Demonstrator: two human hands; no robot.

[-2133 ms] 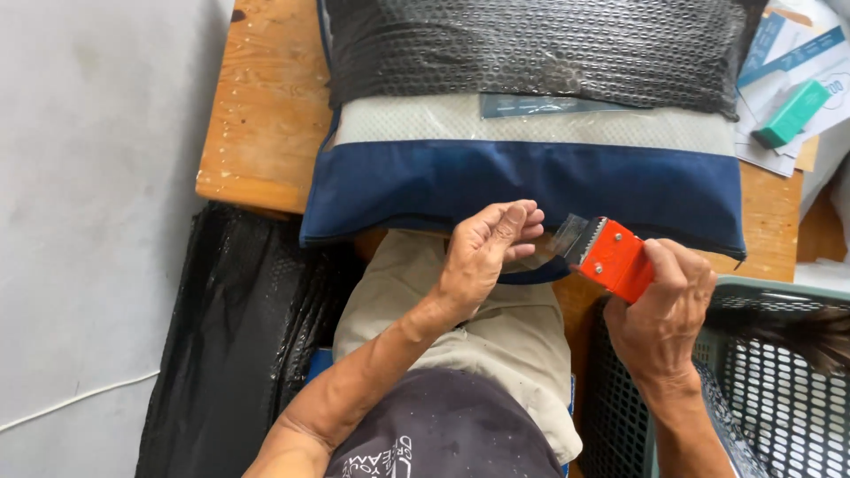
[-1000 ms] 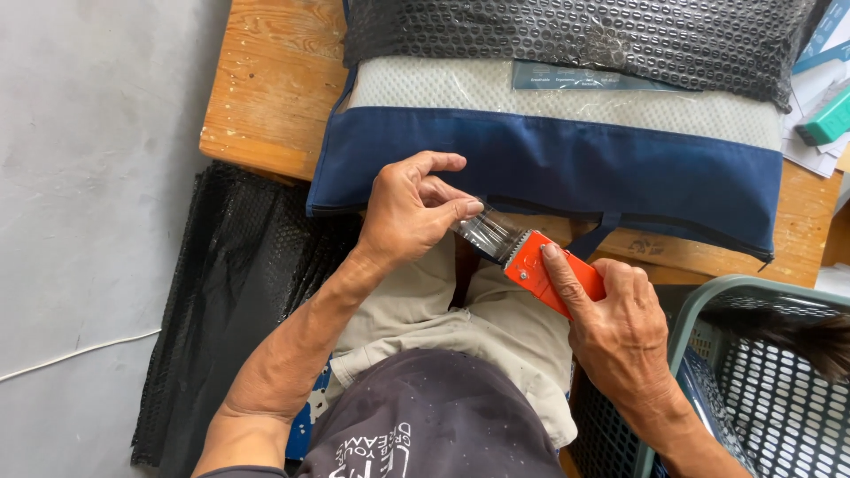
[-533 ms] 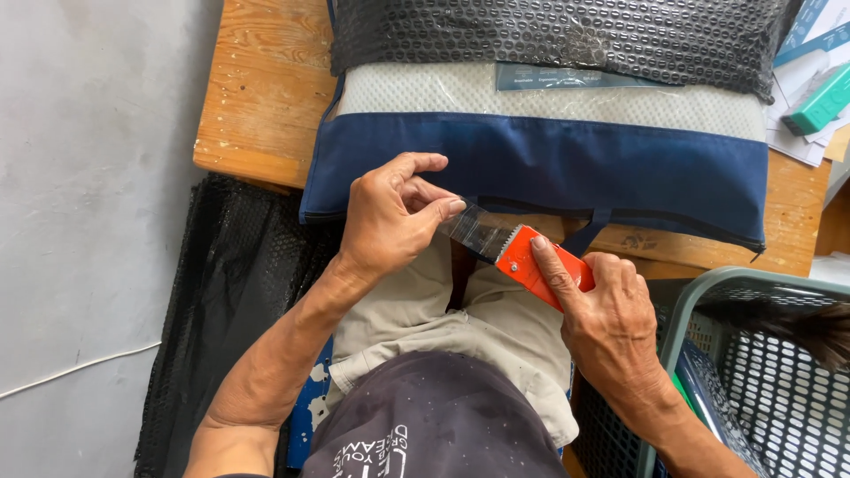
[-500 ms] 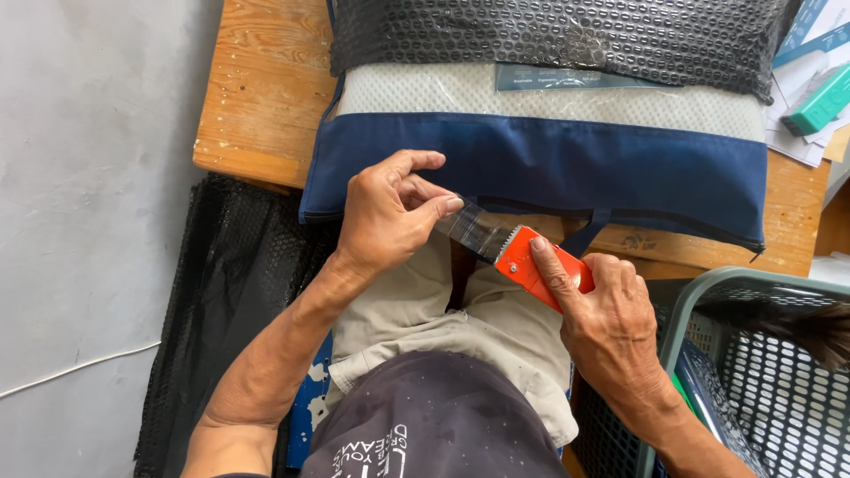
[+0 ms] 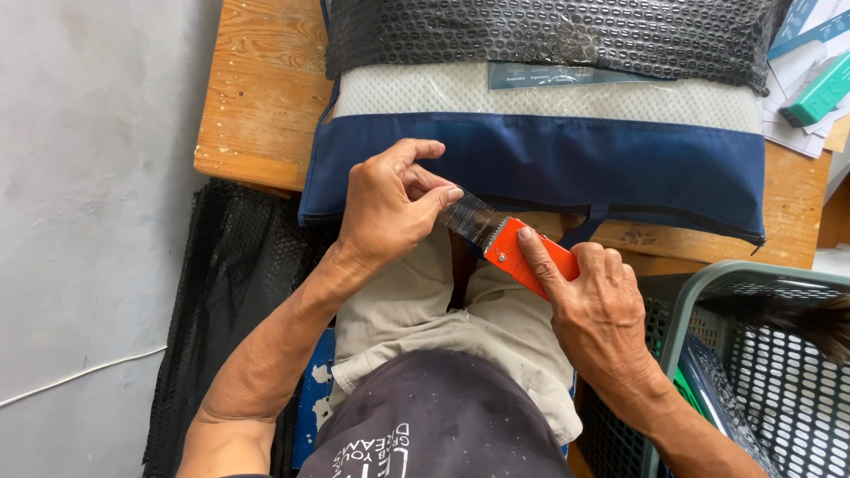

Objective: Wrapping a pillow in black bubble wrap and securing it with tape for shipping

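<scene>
the orange tape dispenser (image 5: 529, 259) sits in mid-air just near of the wooden surface (image 5: 257, 106), over the person's lap, between both hands. the right hand (image 5: 595, 317) wraps its body from the right, fingers curled round it and the forefinger laid flat along the top. the left hand (image 5: 387, 205) is closed to a pinch, thumb and fingertips pressed together on the free end of the clear tape (image 5: 471, 218) at the dispenser's left, toothed edge.

the dispenser looks like a hard plastic shell, light and stiff, easy to hold by its flat sides; the serrated edge is the part to keep skin away from. the tape is thin, limp and sticky on one face, likely to curl and cling to itself, so it is best taken at the very tip and kept taut.

just far of the hands lies a padded navy and pale mesh bag (image 5: 549, 159), soft and yielding, partly under black bubble wrap (image 5: 540, 35). a green plastic basket (image 5: 761, 372) stands at the near right, black netting (image 5: 230, 292) hangs at the left.
</scene>
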